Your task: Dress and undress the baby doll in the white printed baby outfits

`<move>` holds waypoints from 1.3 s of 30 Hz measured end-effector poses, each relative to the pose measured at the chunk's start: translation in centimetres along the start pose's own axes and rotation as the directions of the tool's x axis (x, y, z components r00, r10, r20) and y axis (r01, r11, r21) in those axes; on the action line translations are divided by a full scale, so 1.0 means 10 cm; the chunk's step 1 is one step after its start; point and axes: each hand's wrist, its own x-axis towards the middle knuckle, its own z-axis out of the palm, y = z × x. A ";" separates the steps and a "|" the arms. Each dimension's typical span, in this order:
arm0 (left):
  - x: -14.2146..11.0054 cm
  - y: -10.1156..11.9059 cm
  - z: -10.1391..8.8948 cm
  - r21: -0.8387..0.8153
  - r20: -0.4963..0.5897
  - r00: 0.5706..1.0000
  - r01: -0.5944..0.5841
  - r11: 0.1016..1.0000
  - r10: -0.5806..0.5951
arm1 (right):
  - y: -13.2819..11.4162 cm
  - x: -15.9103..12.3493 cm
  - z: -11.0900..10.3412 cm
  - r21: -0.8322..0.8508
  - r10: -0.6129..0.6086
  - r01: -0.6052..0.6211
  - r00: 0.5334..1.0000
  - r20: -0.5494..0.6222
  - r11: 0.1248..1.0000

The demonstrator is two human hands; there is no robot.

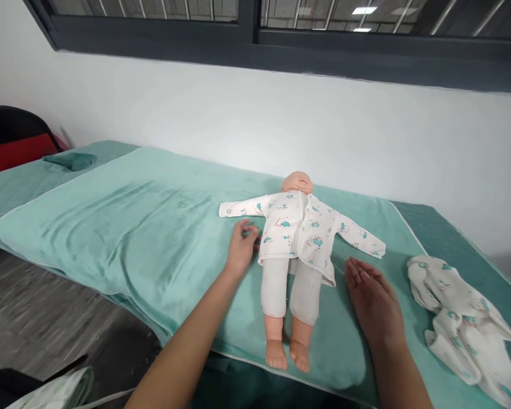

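A baby doll (297, 183) lies on its back on a green bed cover, its head toward the wall and its bare feet toward me. It wears a white printed baby shirt (283, 227) with both sleeves spread out; whitish fabric covers the upper legs (275, 287). Beside the shirt's left edge is my left hand (242, 247), fingers loosely curved and apart, by the hem under the sleeve. My right hand (373, 301) rests at the doll's right side below the other sleeve, palm turned inward, fingers extended, holding nothing.
A crumpled white printed baby garment (460, 318) lies on the bed at the right. The green cover (153, 227) stretches far to the left, with a face hole (70, 161) near that end. A black and red chair (17, 142) stands beyond. The wall (238, 119) borders the bed's back.
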 end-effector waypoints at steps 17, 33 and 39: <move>0.68 0.18 -0.34 -0.564 0.060 0.997 0.079 0.822 -0.055 | -0.05 1.06 0.25 0.037 0.169 -0.172 0.983 0.070 0.984; 0.06 0.10 0.13 -0.071 0.456 0.878 0.200 0.977 -0.147 | 0.20 0.92 0.57 -0.119 0.290 -0.266 0.903 0.318 0.957; 0.19 0.07 0.44 -0.230 0.402 0.915 0.151 0.961 -0.048 | 0.23 0.95 0.69 -0.004 0.176 -0.181 0.951 0.254 0.984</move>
